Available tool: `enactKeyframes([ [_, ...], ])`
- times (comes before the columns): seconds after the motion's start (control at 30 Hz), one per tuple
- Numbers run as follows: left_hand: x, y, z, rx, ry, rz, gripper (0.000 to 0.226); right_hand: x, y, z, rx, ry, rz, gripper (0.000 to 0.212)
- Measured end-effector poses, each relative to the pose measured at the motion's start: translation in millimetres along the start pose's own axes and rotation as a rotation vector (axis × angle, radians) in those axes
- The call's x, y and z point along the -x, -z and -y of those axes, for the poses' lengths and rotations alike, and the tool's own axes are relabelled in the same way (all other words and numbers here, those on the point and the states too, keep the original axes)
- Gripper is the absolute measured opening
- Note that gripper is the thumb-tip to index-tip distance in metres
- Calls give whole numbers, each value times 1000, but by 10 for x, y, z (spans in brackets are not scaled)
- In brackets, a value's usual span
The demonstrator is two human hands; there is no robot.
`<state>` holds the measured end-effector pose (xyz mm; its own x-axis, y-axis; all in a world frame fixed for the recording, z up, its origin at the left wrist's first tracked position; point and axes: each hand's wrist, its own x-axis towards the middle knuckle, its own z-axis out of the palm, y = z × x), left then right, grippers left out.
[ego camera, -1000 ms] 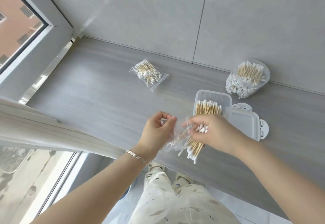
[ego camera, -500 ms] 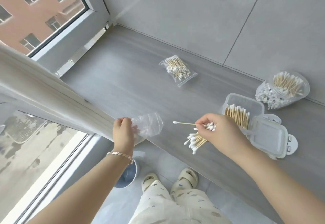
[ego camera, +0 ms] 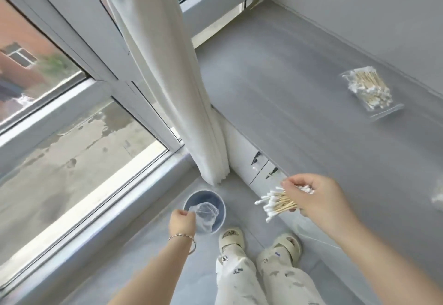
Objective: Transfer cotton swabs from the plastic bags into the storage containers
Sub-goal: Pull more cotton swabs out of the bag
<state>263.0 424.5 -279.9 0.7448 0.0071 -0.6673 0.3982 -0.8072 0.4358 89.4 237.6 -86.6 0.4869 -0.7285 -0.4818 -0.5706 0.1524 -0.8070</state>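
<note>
Currently, left hand pinches one empty plastic bag above one round bin. Right hand grips one bundle of cotton swabs at the counter edge. One filled bag lies on the counter.

I see a bunch of wooden-stemmed cotton swabs held in the air at the near edge of the grey counter. The crumpled, clear empty bag dangles below that edge. A full bag lies flat toward the counter's far side.
</note>
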Motion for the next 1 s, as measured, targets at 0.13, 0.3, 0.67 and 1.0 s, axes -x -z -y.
enactKeyframes([
  [0.13, -467, -128, 148, -37, 76, 62, 13, -56, -258, -192, 26, -75, -2, 16],
  [0.3, -770, -166, 131, -72, 108, 145, 32, -128, -449, -393, 89, -104, -26, 21],
  [0.67, 682, 218, -1355, 118, -1025, 457, 50, -122, -132, -278, 150, -63, -123, 16],
  [1.0, 2282, -330, -1877, -697, -1822, 470, 72, 357, 827, 8, 1, 47, -375, 11],
])
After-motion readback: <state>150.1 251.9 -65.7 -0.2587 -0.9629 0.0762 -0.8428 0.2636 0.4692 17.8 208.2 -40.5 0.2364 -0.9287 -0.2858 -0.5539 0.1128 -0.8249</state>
